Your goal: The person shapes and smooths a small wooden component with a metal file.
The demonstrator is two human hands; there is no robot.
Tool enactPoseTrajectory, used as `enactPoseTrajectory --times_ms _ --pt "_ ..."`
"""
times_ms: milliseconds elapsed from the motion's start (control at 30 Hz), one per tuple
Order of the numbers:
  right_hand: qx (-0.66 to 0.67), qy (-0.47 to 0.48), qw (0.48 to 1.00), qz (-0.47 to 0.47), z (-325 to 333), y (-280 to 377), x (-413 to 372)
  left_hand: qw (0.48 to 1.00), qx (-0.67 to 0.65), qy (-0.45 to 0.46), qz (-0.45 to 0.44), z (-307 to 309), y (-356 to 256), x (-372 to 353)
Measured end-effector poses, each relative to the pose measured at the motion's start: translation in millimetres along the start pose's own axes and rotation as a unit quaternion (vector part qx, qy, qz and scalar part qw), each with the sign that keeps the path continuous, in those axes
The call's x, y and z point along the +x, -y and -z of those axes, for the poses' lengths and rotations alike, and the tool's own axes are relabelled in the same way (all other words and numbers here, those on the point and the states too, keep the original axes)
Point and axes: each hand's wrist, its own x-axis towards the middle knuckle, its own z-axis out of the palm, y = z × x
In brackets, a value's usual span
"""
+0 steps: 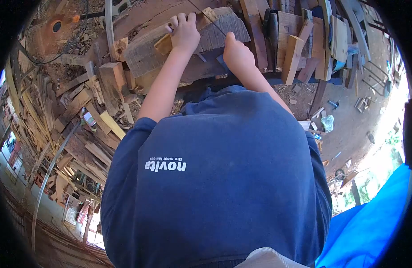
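A small light-brown wood piece (163, 45) lies slantwise on a thick weathered timber block (148, 56). My left hand (184, 33) bears down on this piece with bent fingers, and the piece's other end shows past the hand, near the thin tool. My right hand (238, 53) is closed in a fist at the block's near right side. From that fist a long, thin, dark tool (209, 18) runs up and left across the wood piece. It appears edge-on, so its exact kind cannot be made out; its handle is hidden in the fist.
Several upright boards and offcuts (293, 58) stand to the right of the block. Heaps of scrap wood (76, 134) fill the left side. A plastic bag (327, 123) and loose bits lie on the floor at right. A blue sheet (371, 223) hangs at lower right.
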Motion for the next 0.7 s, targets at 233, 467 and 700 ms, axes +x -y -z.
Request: enactPoseTrajectory --times_ms 233,467,700 --pt "-0.019 0.066 0.998 -0.001 5.1 7.9 0.7 0.987 -0.022 -0.161 -0.001 -41.3 12.0 5.4" --pt "-0.006 0.135 0.990 -0.033 50.1 13.7 -31.3 0.987 -0.064 -0.138 0.059 -40.9 9.4 9.1" --pt "0.010 0.066 0.997 0.041 10.1 17.0 46.9 0.988 -0.039 -0.132 0.069 -42.0 8.2 9.9"
